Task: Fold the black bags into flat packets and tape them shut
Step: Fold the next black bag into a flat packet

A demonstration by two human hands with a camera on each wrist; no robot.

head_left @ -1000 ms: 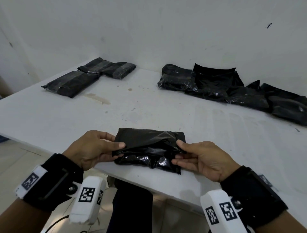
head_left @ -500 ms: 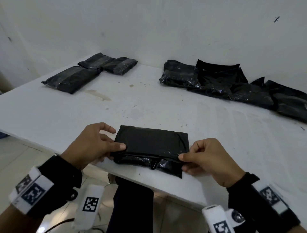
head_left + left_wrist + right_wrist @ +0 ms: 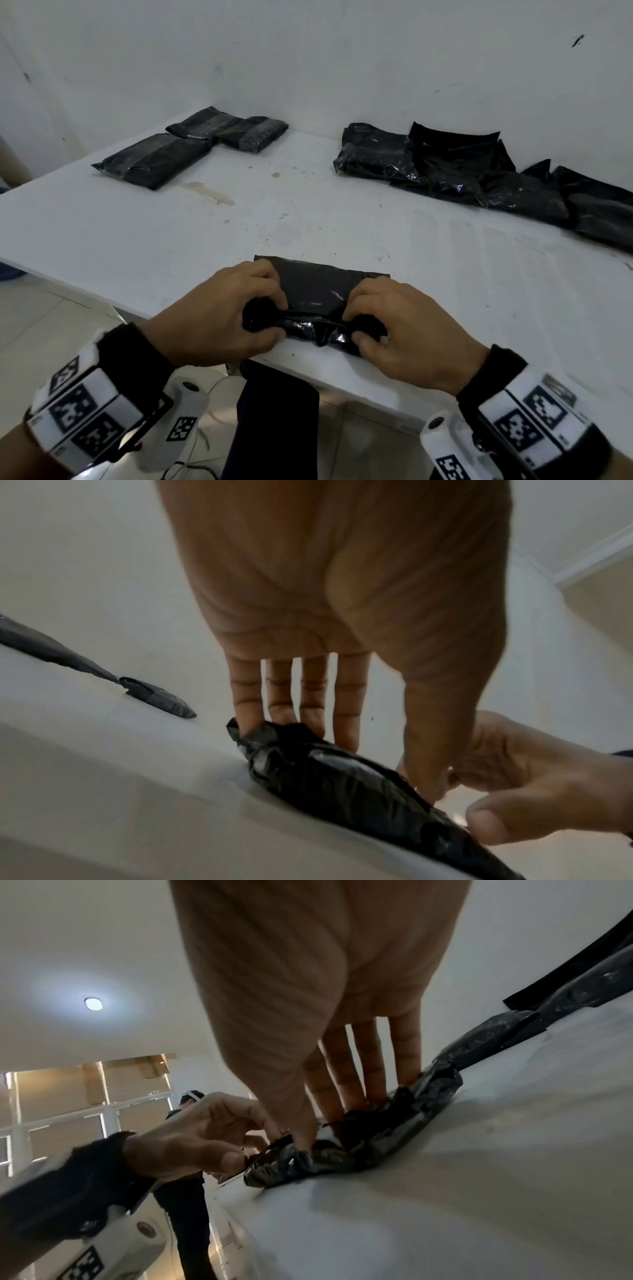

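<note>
A black bag (image 3: 317,301) lying lengthwise from 9 to 3 o'clock is gripped at its ends by the left hand (image 3: 219,315) and right hand (image 3: 404,329).

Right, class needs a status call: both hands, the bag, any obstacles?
Left hand and right hand both grip the black bag, one at each end. Bag part-folded at near table edge, untaped. Nothing in the way.

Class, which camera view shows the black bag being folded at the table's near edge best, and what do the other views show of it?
The head view: the whole bag shows, between the left hand and the right hand. The left wrist view shows only its left end side-on; the right wrist view shows only its crumpled right end under the fingers.
</note>
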